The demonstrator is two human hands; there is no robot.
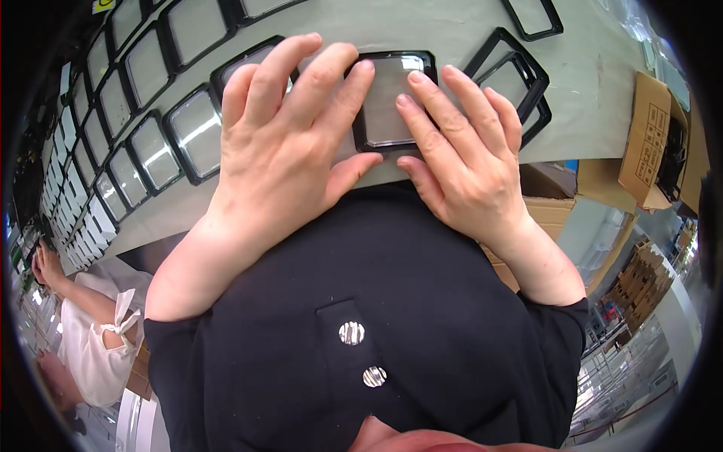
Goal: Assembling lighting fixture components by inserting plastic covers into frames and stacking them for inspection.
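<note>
In front of my body a black rectangular frame with a clear pane lies flat on the table. My left hand is at its left side, fingers stretched out and spread, the index fingertip by the frame's upper left edge and the thumb near its lower left corner. From the right, my right hand reaches over the frame's right edge. Its fingers are extended, with fingertips over the pane and the thumb by the near edge. Another paned frame is partly hidden behind my left hand.
Rows of paned black frames cover the table's left side. Black frames overlap at the right, another beyond them. White strips line the far left, near a co-worker's hand. An open cardboard box holds black parts.
</note>
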